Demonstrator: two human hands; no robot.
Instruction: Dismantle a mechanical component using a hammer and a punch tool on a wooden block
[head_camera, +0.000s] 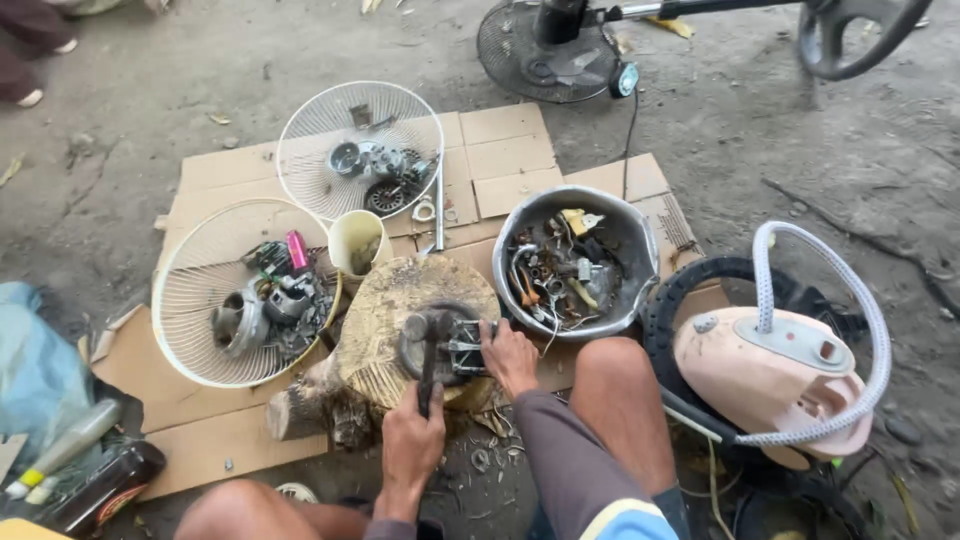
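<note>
The left hand has its grip pressed around a hammer, whose head rests on a metal part lying on a wood stump. The right hand pinches that part's right edge. Just right of the stump stands a metal bowl of scrap; left lie two fan guards on cardboard.

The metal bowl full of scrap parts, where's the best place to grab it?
Grip the metal bowl by its bare rolled rim, fingers hooking over the outside from the far or right side. Loose wires and parts fill the inside, and the right hand and stump crowd its near-left edge.
</note>
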